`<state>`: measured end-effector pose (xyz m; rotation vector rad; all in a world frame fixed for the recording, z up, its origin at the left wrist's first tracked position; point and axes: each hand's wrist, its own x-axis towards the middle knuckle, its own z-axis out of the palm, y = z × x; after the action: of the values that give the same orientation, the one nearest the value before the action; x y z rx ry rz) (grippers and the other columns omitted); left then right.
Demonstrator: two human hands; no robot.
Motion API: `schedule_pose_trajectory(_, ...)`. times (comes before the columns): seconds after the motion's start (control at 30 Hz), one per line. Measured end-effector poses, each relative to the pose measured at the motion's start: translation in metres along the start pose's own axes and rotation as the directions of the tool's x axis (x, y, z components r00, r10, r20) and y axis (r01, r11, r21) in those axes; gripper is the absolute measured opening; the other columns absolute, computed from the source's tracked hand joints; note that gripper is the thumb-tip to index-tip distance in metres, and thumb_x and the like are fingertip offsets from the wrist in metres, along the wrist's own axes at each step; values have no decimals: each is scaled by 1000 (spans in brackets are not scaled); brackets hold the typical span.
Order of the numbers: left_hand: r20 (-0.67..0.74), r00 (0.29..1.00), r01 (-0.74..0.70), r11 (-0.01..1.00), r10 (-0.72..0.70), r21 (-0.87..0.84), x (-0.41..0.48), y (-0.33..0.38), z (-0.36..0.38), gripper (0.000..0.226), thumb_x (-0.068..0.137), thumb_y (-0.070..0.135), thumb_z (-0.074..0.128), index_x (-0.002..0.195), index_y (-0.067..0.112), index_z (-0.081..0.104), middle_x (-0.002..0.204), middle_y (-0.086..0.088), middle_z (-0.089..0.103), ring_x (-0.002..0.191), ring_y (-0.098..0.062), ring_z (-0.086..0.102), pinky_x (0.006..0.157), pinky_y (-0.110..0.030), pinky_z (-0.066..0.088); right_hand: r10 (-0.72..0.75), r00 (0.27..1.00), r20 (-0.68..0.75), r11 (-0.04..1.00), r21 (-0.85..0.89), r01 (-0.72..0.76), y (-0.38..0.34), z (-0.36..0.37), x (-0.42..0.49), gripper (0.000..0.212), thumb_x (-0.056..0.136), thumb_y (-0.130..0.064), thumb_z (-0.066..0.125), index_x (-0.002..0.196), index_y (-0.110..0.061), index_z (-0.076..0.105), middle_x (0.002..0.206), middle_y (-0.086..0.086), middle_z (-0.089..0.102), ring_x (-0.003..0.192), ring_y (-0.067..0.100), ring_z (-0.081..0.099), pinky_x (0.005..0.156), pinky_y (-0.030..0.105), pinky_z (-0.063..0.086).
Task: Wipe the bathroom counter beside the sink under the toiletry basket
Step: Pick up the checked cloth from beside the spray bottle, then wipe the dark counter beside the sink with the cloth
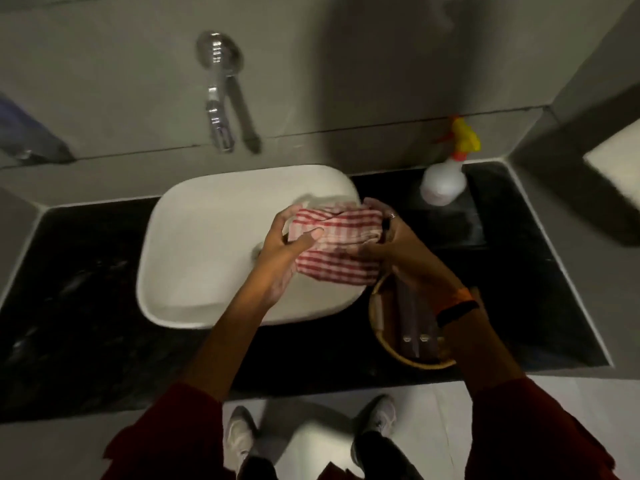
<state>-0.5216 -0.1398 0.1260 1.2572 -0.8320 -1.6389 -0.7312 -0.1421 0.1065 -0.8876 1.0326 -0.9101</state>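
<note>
A red-and-white checked cloth (337,242) is bunched above the right side of the white sink (207,244). My left hand (285,251) grips its left edge, thumb pressed on top. My right hand (398,247) grips its right end. The round wicker toiletry basket (375,315) sits on the black counter (512,271) right of the sink, under my right forearm, with dark items inside. The counter beneath the basket is hidden.
A white spray bottle with a yellow-and-red trigger (445,180) stands at the back right of the counter. A chrome tap (218,98) juts from the grey wall above the sink. More black counter (76,289) lies left of the sink. A white block (616,161) sits far right.
</note>
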Motion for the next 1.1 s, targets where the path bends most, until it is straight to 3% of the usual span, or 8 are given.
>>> schedule_pose_trajectory(0.23,-85,991,80,972,-101,-221,-102,25,-206,84,78,-11,62,140,41,39,128,-10,62,104,-26,68,70,-34,60,111,967,227,991,-103,-90,47,204,2,104,71,11,81,145,-43,31,137,26,55,117,35,67,88,45,62)
schedule_pose_trajectory(0.4,-286,903,219,917,-320,-333,-130,8,-338,41,89,-4,58,125,15,51,101,-14,62,70,-21,64,43,-21,51,235,969,-78,959,-144,-245,103,352,16,62,91,-23,73,144,-21,42,120,18,70,95,25,74,74,35,63)
schedule_pose_trajectory(0.5,-345,882,237,936,-320,-261,-136,-7,-388,28,94,7,61,121,3,57,108,-19,66,79,-20,69,54,-24,59,235,952,-196,937,-216,-276,139,410,30,62,90,-28,74,142,-14,45,130,9,62,109,27,68,88,49,62)
schedule_pose_trajectory(0.63,-481,809,292,941,-338,-170,-135,-2,-430,65,93,1,62,148,21,33,128,-20,58,83,-21,65,57,-31,55,309,926,-216,891,-274,-361,159,442,43,89,74,-26,89,147,-18,39,134,5,52,122,32,60,96,58,56)
schedule_pose_trajectory(0.73,-393,897,240,970,-205,41,-127,4,-445,65,96,-3,54,151,27,35,134,-16,53,88,-19,65,56,-24,57,259,942,-213,903,-293,-315,161,448,52,77,82,-11,81,147,-13,39,124,10,58,104,24,68,86,42,63)
schedule_pose_trajectory(0.83,-278,957,121,983,-79,137,-120,9,-450,59,96,-5,50,146,25,46,145,-10,52,118,-25,63,83,-33,60,115,967,-228,934,-306,-183,160,455,52,60,92,0,67,146,-12,42,118,17,67,85,13,69,68,16,59)
schedule_pose_trajectory(1.0,-116,988,-71,970,100,235,-115,-14,-456,60,96,10,56,151,25,38,156,-3,41,138,-20,48,106,-32,51,-117,971,-208,908,-417,20,173,450,32,49,97,-4,60,142,-17,47,133,-1,62,117,13,65,95,29,57)
schedule_pose_trajectory(1.1,-101,994,15,828,51,561,-116,-54,-464,58,99,18,55,152,26,33,156,-3,40,142,-23,41,113,-35,40,-26,957,-290,689,-699,-193,207,445,14,45,98,-16,60,141,-20,47,123,8,69,108,26,68,85,34,52)
